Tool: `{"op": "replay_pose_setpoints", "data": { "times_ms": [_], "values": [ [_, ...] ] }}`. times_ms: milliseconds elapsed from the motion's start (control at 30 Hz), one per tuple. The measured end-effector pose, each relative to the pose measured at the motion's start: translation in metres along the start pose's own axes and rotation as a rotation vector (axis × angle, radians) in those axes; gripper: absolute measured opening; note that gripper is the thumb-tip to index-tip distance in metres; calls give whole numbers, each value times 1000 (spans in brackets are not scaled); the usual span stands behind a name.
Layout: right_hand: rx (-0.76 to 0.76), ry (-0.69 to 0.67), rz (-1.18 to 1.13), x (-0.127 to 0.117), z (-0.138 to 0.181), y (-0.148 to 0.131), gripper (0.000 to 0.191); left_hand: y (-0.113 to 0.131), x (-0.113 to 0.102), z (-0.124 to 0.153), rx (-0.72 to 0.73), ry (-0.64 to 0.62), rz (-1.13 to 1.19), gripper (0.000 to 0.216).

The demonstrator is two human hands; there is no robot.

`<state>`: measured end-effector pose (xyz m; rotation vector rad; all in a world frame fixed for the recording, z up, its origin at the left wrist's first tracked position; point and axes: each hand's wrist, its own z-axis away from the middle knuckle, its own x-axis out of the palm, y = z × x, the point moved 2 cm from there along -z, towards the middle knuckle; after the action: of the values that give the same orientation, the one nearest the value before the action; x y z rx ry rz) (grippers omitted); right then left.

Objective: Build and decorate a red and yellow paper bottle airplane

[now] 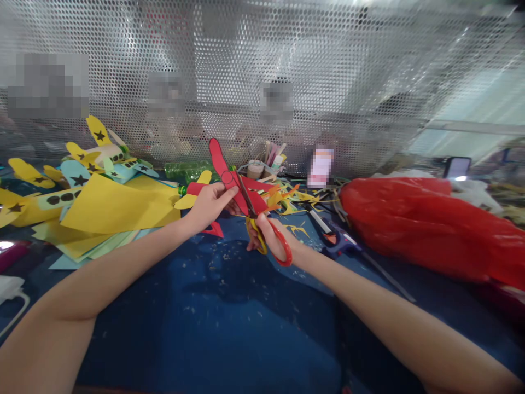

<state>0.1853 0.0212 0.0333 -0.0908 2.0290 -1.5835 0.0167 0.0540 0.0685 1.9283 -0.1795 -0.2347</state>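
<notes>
My left hand (213, 202) pinches a piece of red paper (220, 161) with a propeller-like outline drawn on it; one rounded blade of it points up and away. In my right hand (271, 230) is a pair of scissors (283, 251) with one red and one yellow handle loop. Their blades point up and left and lie against the red paper, beside the drawn outline. Whether the blades are fully closed is hard to make out. Behind the hands lies a small plane body with a yellow wing (191, 198).
At left are yellow paper sheets (123, 202) and paper planes with star marks (61, 200). Paper scraps (291, 197), a glue gun (338, 241) and a red plastic bag (418, 230) lie to the right. Perforated metal mesh (229, 65) rises behind, near a lit phone (321, 167).
</notes>
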Motion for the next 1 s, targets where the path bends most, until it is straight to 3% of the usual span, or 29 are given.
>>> {"op": "replay_pose_setpoints", "data": {
  "times_ms": [1000],
  "values": [
    [6,54,93,-2,5,2,63,-2,0,0,-1,-6,69,29]
  ]
}}
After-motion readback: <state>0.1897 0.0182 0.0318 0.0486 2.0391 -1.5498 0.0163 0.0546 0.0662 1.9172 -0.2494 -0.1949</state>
